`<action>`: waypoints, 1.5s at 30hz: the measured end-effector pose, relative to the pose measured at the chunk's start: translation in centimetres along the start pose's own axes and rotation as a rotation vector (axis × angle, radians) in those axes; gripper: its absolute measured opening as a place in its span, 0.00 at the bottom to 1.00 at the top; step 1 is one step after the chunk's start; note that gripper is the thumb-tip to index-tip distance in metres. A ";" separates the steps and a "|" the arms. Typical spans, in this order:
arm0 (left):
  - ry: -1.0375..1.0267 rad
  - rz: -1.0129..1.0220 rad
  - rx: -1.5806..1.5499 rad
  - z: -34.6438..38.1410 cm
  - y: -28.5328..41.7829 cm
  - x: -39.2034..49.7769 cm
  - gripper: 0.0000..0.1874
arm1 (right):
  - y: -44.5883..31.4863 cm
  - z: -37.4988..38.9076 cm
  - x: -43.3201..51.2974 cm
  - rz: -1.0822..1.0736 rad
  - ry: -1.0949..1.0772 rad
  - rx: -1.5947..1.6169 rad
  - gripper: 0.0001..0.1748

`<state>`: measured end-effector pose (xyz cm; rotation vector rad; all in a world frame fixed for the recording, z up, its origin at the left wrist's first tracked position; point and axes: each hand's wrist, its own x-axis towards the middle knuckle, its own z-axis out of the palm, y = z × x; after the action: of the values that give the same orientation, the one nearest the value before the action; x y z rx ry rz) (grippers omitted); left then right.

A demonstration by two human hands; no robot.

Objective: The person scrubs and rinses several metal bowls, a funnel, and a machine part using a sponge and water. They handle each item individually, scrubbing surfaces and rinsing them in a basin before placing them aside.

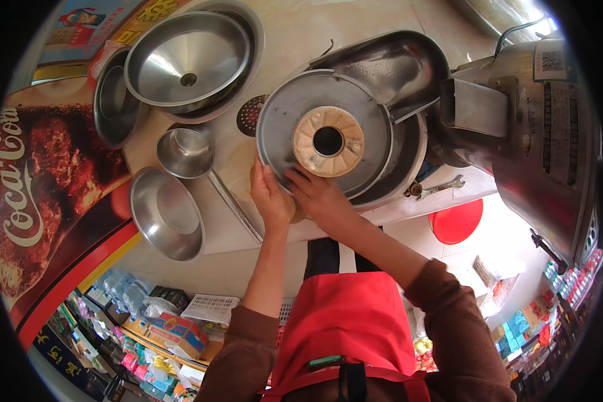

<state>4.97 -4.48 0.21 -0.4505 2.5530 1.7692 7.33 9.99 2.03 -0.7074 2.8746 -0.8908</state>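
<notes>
A round metal housing (pixel 281 115) with a tan grinding stone (pixel 349 123) at its centre stands on the counter before me. My left hand (pixel 271 193) is at the housing's near left rim, thumb up along its outer side; how firmly it grips is unclear. Just right of it, my right hand (pixel 319 198) reaches over the near rim, its fingers on or just above the metal beside the stone's lower edge. Its fingertips are partly blurred. Under the housing sits a larger metal basin (pixel 417 166), and a metal trough (pixel 397 65) adjoins it behind.
On the left stand a metal funnel-shaped bowl (pixel 206 45), a ladle (pixel 183 153) and a tilted metal bowl (pixel 168 216) at the counter's edge. A wrench (pixel 442 187) lies right of the basin. A large metal machine (pixel 527 135) rises at the right, above a red stool or tub (pixel 457 221).
</notes>
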 end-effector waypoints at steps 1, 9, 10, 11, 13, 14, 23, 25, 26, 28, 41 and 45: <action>0.003 0.069 0.078 0.0 0.2 0.0 0.23 | 1.0 -1.7 -1.7 -0.021 -0.160 -0.024 0.22; -0.049 0.127 0.270 -0.5 1.0 0.5 0.23 | 11.4 -5.6 -0.5 0.087 0.114 -0.212 0.21; -0.047 0.148 0.258 -0.5 1.1 0.5 0.24 | 10.7 -5.2 -0.5 0.127 0.129 -0.176 0.21; -0.043 0.151 0.244 -0.4 1.1 0.5 0.24 | 9.9 -4.9 -0.7 0.158 0.156 -0.152 0.21; -0.035 0.138 0.217 -0.2 1.1 0.4 0.24 | 6.4 -4.3 -2.8 0.231 0.162 -0.159 0.23; -0.029 0.120 0.208 -0.1 1.0 0.3 0.24 | 4.7 -3.7 -3.5 0.265 0.027 -0.197 0.24; -0.050 0.142 0.213 -0.5 0.5 0.5 0.24 | 6.5 -4.5 -3.3 0.164 -0.013 -0.233 0.21; -0.060 0.112 0.185 -0.5 0.4 0.3 0.24 | 8.7 -5.9 -2.7 0.124 0.090 -0.344 0.19; -0.062 0.113 0.159 -0.4 0.5 0.3 0.24 | 9.4 -6.4 -2.5 0.153 0.113 -0.355 0.18; -0.055 0.114 0.139 -0.4 0.6 0.2 0.24 | 9.6 -7.1 -2.6 0.136 0.057 -0.361 0.18; -0.026 0.096 0.137 -0.2 0.2 0.3 0.24 | -1.4 -0.1 0.5 0.153 0.062 0.280 0.20; -0.033 0.109 0.169 -0.4 0.2 0.3 0.23 | 4.6 -5.1 -3.5 -0.115 -0.218 -0.059 0.18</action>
<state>4.72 -4.87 0.48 -0.2806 2.7230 1.5576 7.70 17.56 3.47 -0.9217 2.7003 -0.6937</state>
